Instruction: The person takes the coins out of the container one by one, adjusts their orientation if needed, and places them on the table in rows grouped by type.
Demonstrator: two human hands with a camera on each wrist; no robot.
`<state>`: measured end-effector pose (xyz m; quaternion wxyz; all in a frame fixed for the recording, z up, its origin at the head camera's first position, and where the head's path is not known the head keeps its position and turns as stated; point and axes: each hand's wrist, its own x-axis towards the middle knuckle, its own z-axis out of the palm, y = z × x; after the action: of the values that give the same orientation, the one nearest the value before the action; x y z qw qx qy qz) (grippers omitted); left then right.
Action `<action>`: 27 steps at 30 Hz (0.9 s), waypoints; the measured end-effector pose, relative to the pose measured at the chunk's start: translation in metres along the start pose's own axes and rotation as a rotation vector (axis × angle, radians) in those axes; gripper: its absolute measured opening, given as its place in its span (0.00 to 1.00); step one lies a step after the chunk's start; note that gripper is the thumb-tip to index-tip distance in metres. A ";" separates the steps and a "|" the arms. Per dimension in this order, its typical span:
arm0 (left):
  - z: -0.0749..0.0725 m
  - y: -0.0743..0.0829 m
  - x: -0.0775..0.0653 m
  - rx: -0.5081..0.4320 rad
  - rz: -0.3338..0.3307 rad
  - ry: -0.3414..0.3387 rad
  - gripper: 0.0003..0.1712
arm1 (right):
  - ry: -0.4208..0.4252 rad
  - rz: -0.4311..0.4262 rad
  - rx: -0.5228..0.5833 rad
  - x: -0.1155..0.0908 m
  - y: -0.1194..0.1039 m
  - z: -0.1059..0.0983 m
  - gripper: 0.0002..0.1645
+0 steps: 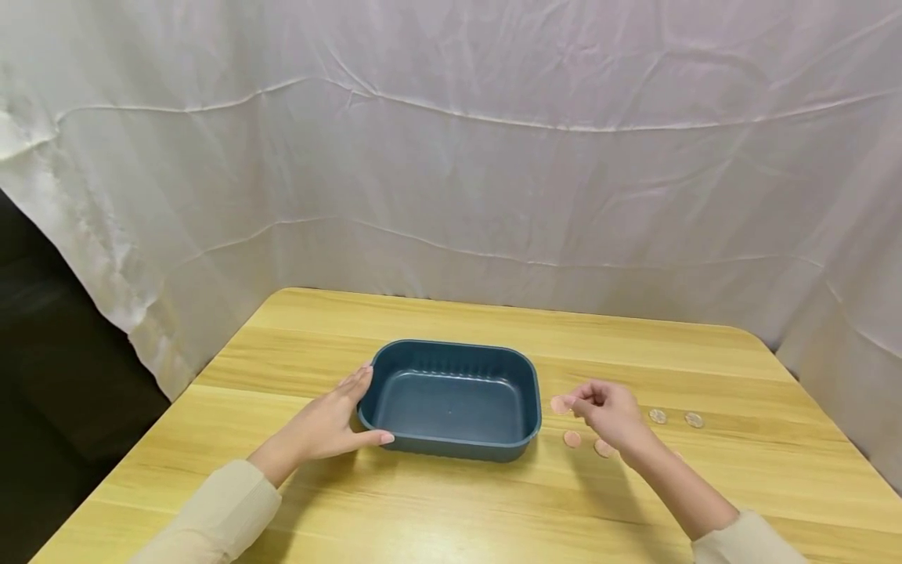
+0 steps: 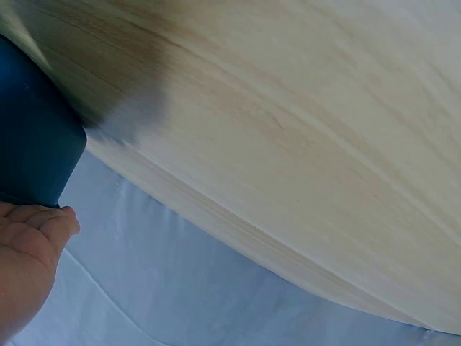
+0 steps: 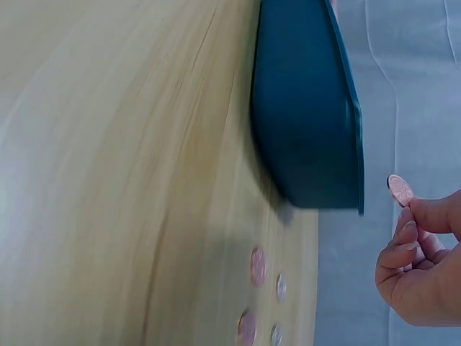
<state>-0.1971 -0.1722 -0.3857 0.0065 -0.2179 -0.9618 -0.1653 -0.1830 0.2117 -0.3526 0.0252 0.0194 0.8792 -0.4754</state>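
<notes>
A dark teal plastic basin (image 1: 451, 448) stands on the wooden table, its inside bare. My left hand (image 1: 331, 419) rests on the basin's left end, fingers extended along the rim and thumb on the near side; the left wrist view shows its fingertips at the edge. My right hand (image 1: 611, 409) pinches a copper-coloured coin (image 3: 400, 189) between thumb and fingertips, off the table, just right of the basin. Below that hand lie copper coins, one (image 1: 572, 439) near the basin and another (image 1: 604, 448) partly covered by the hand.
Two silvery coins, one (image 1: 658, 416) beside the other (image 1: 694, 420), lie to the right of my right hand. Behind my right wrist a further coin (image 1: 678, 455) barely shows. A pale curtain (image 1: 493, 196) hangs around the table's (image 1: 395, 509) back and sides.
</notes>
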 end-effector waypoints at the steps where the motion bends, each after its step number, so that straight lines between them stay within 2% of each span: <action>1: 0.000 0.000 0.000 0.000 0.001 0.000 0.62 | 0.003 -0.001 -0.002 -0.001 0.003 -0.003 0.10; 10: 0.000 0.001 0.001 -0.002 0.007 0.006 0.62 | 0.008 0.057 -0.030 -0.011 0.034 -0.035 0.13; 21: 0.000 0.001 0.001 -0.007 0.011 0.005 0.62 | 0.035 0.171 -0.072 -0.021 0.079 -0.077 0.18; 27: 0.000 -0.001 0.000 0.001 0.012 0.004 0.61 | 0.059 0.222 -0.104 -0.022 0.108 -0.097 0.16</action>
<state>-0.1973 -0.1733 -0.3856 0.0095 -0.2234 -0.9605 -0.1654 -0.1576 0.3514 -0.3885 0.0528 0.1294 0.8954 -0.4227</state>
